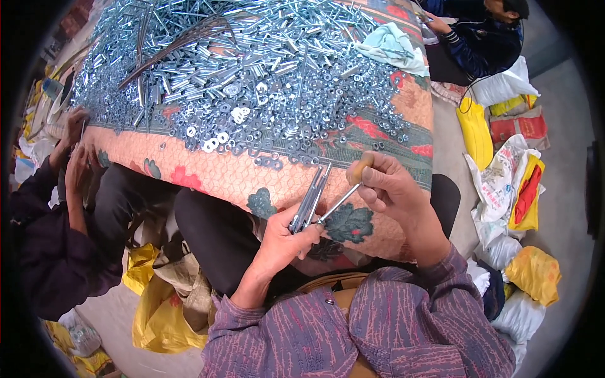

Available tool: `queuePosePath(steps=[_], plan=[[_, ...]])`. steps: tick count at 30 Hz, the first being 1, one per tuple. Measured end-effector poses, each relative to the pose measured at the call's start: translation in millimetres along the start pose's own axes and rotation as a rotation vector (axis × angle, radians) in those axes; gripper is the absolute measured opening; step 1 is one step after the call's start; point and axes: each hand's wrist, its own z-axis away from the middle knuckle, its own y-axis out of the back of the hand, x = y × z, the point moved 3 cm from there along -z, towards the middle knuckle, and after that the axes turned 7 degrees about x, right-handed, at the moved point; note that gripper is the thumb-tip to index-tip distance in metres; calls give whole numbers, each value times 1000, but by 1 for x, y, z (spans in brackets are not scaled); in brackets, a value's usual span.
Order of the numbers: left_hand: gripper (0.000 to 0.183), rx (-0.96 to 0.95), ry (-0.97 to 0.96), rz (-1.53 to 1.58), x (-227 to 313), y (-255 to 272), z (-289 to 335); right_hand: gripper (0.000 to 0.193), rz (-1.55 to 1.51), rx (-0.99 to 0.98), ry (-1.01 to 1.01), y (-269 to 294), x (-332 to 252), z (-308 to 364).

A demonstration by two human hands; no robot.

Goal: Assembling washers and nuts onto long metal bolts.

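My left hand (287,236) is closed around several slim metal expansion bolts (309,203), which point up and away from me. Another slim metal bolt (342,203) slants from the fingers of this hand up to my right hand (394,183). The fingertips of my right hand pinch at its upper end, and a tan cover seems to wrap one finger. Both hands are over the near edge of the table. Just beyond them lie loose washers (220,137) and small nuts (378,94).
A flowered cloth (189,157) covers the table, heaped with metal sleeves (195,75) and rods. A pale blue rag (394,47) lies at the far right. One person (63,233) works at the left, another (482,44) at the far right. Sacks (504,183) crowd the floor.
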Motion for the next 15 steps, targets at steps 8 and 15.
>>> queuePosePath(steps=[8,15], plan=[[29,-33,88,149,-3,0,-1,35,747,17,294,-11,4,9],[24,-31,30,226,-6,-1,-1,32,1445,530,748,22,-56,-1]])
